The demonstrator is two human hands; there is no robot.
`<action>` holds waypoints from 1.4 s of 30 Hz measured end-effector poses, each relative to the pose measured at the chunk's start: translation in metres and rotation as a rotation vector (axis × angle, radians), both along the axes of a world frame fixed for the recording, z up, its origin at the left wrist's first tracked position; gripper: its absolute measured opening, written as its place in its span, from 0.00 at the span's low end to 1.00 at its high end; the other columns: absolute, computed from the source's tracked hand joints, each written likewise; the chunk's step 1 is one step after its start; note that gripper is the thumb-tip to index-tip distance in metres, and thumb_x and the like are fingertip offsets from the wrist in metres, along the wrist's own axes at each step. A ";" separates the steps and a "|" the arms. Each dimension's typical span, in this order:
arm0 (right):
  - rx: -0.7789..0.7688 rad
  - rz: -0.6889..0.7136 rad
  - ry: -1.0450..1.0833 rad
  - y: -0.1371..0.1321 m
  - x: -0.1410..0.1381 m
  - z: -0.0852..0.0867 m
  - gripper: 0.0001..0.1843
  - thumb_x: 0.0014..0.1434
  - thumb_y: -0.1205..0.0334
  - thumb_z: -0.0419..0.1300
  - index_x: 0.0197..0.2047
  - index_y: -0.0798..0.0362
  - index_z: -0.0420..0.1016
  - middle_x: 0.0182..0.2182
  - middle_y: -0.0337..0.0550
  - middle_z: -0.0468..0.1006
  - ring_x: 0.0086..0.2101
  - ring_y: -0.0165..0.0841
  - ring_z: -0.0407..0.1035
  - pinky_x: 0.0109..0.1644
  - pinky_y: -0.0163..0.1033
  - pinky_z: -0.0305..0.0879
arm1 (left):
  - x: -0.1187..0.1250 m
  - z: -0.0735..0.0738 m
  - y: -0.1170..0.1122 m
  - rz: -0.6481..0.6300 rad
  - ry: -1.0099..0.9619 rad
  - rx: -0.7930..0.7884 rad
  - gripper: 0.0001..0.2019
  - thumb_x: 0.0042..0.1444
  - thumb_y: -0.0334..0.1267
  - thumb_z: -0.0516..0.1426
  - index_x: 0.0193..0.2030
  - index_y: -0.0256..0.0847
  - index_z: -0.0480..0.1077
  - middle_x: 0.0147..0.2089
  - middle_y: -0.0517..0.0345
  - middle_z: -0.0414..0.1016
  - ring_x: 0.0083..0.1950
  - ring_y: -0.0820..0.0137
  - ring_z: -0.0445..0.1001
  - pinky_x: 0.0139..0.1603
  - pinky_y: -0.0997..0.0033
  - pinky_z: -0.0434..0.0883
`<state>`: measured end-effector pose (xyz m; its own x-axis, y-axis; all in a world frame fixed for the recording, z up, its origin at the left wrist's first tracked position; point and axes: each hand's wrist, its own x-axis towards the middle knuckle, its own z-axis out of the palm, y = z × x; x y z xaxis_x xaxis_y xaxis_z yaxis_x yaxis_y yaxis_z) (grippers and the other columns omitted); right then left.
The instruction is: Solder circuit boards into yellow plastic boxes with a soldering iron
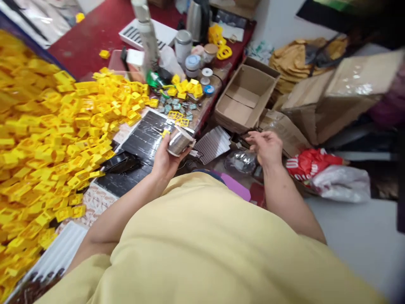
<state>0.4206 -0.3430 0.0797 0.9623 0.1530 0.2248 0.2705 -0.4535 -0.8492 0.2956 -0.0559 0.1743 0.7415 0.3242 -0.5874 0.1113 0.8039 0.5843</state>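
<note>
My left hand [166, 159] is wrapped round a spool of silvery wire [179, 141], held tilted above the front edge of the work table. A small yellow plastic piece [165, 133] shows by the left thumb. Off to the right, my right hand [265, 145] is raised in front of the cardboard boxes with thumb and fingertips pinched together. Whatever is between those fingertips is too small and blurred to make out. Under the spool lies a black mat [144, 141], with yellow frames [179, 118] and small grey-green parts [172, 104] just beyond it.
A large heap of yellow plastic housings [63, 139] covers the left side. Jars [183, 44], a steel kettle [198, 19] and a small white reel [206, 75] stand at the back of the red table [87, 36]. An open cardboard box [245, 97] and a red bag [313, 164] are at right.
</note>
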 end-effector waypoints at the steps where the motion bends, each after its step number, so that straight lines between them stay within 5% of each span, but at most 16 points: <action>1: -0.027 -0.081 0.032 -0.024 0.008 -0.008 0.19 0.72 0.46 0.54 0.51 0.53 0.73 0.42 0.45 0.76 0.35 0.28 0.71 0.37 0.35 0.74 | 0.002 0.001 -0.001 -0.022 0.020 0.006 0.09 0.67 0.42 0.53 0.43 0.44 0.74 0.39 0.60 0.81 0.40 0.68 0.80 0.45 0.65 0.81; 4: -0.137 -0.266 0.065 -0.097 0.013 -0.024 0.17 0.69 0.49 0.59 0.52 0.55 0.73 0.43 0.44 0.76 0.38 0.30 0.72 0.41 0.39 0.75 | 0.010 0.003 -0.007 -0.089 0.081 0.011 0.11 0.69 0.41 0.51 0.42 0.43 0.73 0.36 0.60 0.81 0.37 0.69 0.80 0.40 0.68 0.81; 7: -0.229 -0.316 0.013 -0.149 -0.001 -0.022 0.16 0.69 0.50 0.60 0.48 0.55 0.74 0.44 0.45 0.76 0.41 0.32 0.72 0.44 0.42 0.75 | 0.016 0.005 -0.014 -0.159 0.104 0.040 0.11 0.69 0.42 0.51 0.43 0.41 0.73 0.36 0.59 0.81 0.35 0.69 0.80 0.35 0.70 0.80; 12: -0.252 -0.164 -0.192 -0.172 -0.010 -0.001 0.17 0.68 0.48 0.61 0.38 0.54 0.73 0.35 0.40 0.74 0.35 0.29 0.70 0.39 0.37 0.72 | 0.023 0.011 -0.017 -0.313 -0.017 0.139 0.08 0.62 0.42 0.60 0.43 0.42 0.68 0.38 0.61 0.79 0.32 0.72 0.77 0.27 0.77 0.73; 17: -0.262 -0.027 -0.422 -0.101 0.008 0.037 0.22 0.66 0.42 0.61 0.28 0.49 0.73 0.29 0.42 0.75 0.35 0.33 0.72 0.44 0.40 0.72 | 0.034 0.030 -0.014 -0.359 -0.219 0.294 0.26 0.44 0.48 0.73 0.42 0.42 0.66 0.40 0.63 0.76 0.30 0.74 0.76 0.24 0.78 0.72; 20: -0.280 0.127 -0.535 -0.024 0.006 0.080 0.28 0.57 0.34 0.66 0.51 0.45 0.79 0.52 0.49 0.78 0.52 0.44 0.74 0.59 0.52 0.70 | 0.042 0.043 -0.015 -0.416 -0.273 0.401 0.33 0.37 0.55 0.75 0.44 0.41 0.67 0.39 0.62 0.75 0.29 0.74 0.74 0.22 0.78 0.71; 22: -0.264 0.365 -0.613 0.025 -0.002 0.111 0.43 0.55 0.35 0.68 0.68 0.46 0.66 0.67 0.53 0.65 0.66 0.48 0.62 0.69 0.57 0.62 | 0.045 0.048 -0.016 -0.445 -0.288 0.477 0.37 0.35 0.58 0.75 0.46 0.41 0.67 0.39 0.61 0.74 0.31 0.74 0.75 0.24 0.77 0.72; 24: -0.282 0.589 -0.627 0.062 -0.009 0.134 0.49 0.56 0.37 0.68 0.72 0.50 0.58 0.71 0.55 0.57 0.70 0.49 0.54 0.72 0.58 0.58 | 0.047 0.051 -0.018 -0.454 -0.309 0.543 0.38 0.36 0.60 0.74 0.47 0.41 0.66 0.40 0.61 0.73 0.33 0.73 0.75 0.27 0.75 0.74; 26: -0.305 0.678 -0.524 0.085 -0.012 0.147 0.42 0.59 0.47 0.68 0.71 0.50 0.60 0.68 0.54 0.64 0.67 0.49 0.61 0.71 0.58 0.60 | 0.047 0.053 -0.018 -0.446 -0.324 0.595 0.38 0.38 0.63 0.73 0.48 0.41 0.66 0.40 0.61 0.71 0.34 0.73 0.75 0.29 0.74 0.74; 29: -0.291 0.708 -0.422 0.098 -0.008 0.152 0.34 0.59 0.56 0.67 0.67 0.51 0.68 0.62 0.51 0.73 0.61 0.47 0.69 0.66 0.56 0.68 | 0.044 0.055 -0.014 -0.415 -0.323 0.672 0.39 0.38 0.66 0.71 0.48 0.41 0.65 0.40 0.61 0.68 0.34 0.74 0.74 0.29 0.75 0.72; 34: -0.136 0.733 -0.275 0.105 0.008 0.156 0.24 0.61 0.48 0.64 0.56 0.50 0.78 0.53 0.46 0.80 0.52 0.42 0.76 0.60 0.47 0.73 | 0.038 0.055 0.000 -0.400 -0.334 0.869 0.36 0.44 0.64 0.69 0.50 0.41 0.67 0.41 0.60 0.69 0.37 0.75 0.72 0.35 0.74 0.71; 39: 0.056 0.590 -0.033 0.117 0.038 0.150 0.34 0.62 0.29 0.55 0.42 0.53 0.81 0.36 0.44 0.83 0.35 0.35 0.78 0.39 0.39 0.75 | 0.035 0.060 0.006 -0.393 -0.367 0.890 0.30 0.45 0.59 0.70 0.47 0.40 0.70 0.41 0.58 0.72 0.39 0.73 0.72 0.39 0.73 0.69; 42: 0.116 0.472 0.080 0.121 0.057 0.134 0.34 0.62 0.28 0.56 0.34 0.56 0.77 0.28 0.40 0.78 0.28 0.30 0.73 0.33 0.36 0.70 | 0.036 0.068 0.002 -0.330 -0.447 0.843 0.26 0.45 0.55 0.70 0.43 0.40 0.72 0.37 0.59 0.73 0.37 0.73 0.71 0.38 0.75 0.68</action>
<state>0.4777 -0.2221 0.2136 0.8088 0.5549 0.1947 0.3557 -0.1981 -0.9133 0.3314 -0.0534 0.2428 0.9652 0.2447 0.0925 -0.1148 0.0785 0.9903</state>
